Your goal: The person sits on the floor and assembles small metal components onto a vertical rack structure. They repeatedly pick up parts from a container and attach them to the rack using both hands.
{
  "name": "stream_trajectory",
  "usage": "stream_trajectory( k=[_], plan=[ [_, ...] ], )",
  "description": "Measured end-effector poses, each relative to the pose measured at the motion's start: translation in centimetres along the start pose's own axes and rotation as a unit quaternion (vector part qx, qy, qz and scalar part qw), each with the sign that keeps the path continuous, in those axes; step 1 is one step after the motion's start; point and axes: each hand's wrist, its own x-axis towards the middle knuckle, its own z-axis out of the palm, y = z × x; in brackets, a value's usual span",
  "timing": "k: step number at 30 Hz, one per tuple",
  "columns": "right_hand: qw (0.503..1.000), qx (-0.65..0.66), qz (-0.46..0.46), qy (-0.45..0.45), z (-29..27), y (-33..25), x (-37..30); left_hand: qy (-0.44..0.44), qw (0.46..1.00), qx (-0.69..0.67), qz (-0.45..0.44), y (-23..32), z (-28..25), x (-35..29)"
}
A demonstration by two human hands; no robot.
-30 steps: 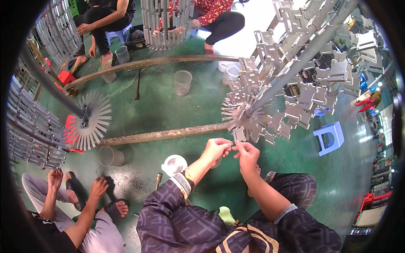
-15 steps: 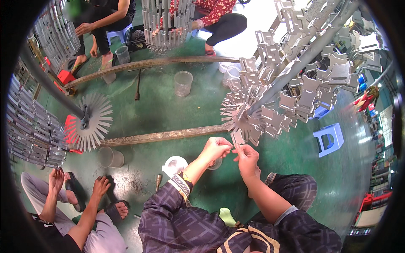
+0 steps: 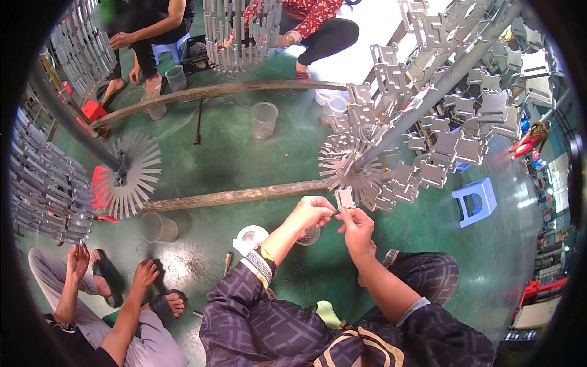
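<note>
A flat grey metal plate with notched edges (image 3: 345,198) hangs at the lowest end of a rack crowded with similar plates (image 3: 440,150). My right hand (image 3: 357,229) is closed just below it, with thumb and fingertips pinching at its lower edge. To its left my left hand (image 3: 312,214) is closed in a pinch close to the plate. Whatever lies between its fingertips is too small to make out. Beneath my left wrist stands a clear plastic cup (image 3: 309,236), partly hidden. A white round container (image 3: 251,238) is beside that forearm.
A rusty metal bar (image 3: 238,196) crosses the floor in front of me. A blue stool (image 3: 476,202) stands at the right. Another person's hands (image 3: 145,273) are at the lower left, under a rack of metal strips (image 3: 46,189). Two more people sit at the far side.
The plate above my right hand has turned to show more of its face. My hands stay close together, with only slight movement. The hanging plates on the right have shifted a little.
</note>
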Motion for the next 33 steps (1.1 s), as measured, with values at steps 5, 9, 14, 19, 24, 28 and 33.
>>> stream_trajectory(
  k=[5,9,14,19,24,28,33],
  plan=[
    [1.0,-0.002,-0.007,-0.026,0.0,0.0,-0.3,-0.057,0.995,-0.075,-0.024,-0.6,-0.8,0.2],
    [0.999,0.012,-0.009,-0.04,-0.6,0.7,1.0,-0.074,0.996,-0.032,-0.038,-0.5,-1.2,0.7],
    [0.983,-0.168,0.026,-0.067,-1.2,-1.5,2.7,-0.069,0.994,-0.055,-0.059,-1.1,-1.2,1.6],
    [0.956,-0.209,0.138,-0.151,-1.9,-2.8,3.7,-0.083,0.989,-0.084,-0.085,-1.4,-0.9,1.4],
    [0.963,-0.127,0.186,-0.149,-2.2,-2.2,4.3,-0.106,0.984,-0.116,-0.089,-2.1,-1.2,1.8],
    [0.963,-0.124,0.188,-0.149,-1.8,-2.9,3.9,-0.099,0.985,-0.121,-0.074,-2.1,-1.3,1.7],
    [0.972,-0.129,0.127,-0.152,-1.8,-3.4,3.4,-0.088,0.99,-0.09,-0.06,-2.6,-0.7,1.9]
  ],
)
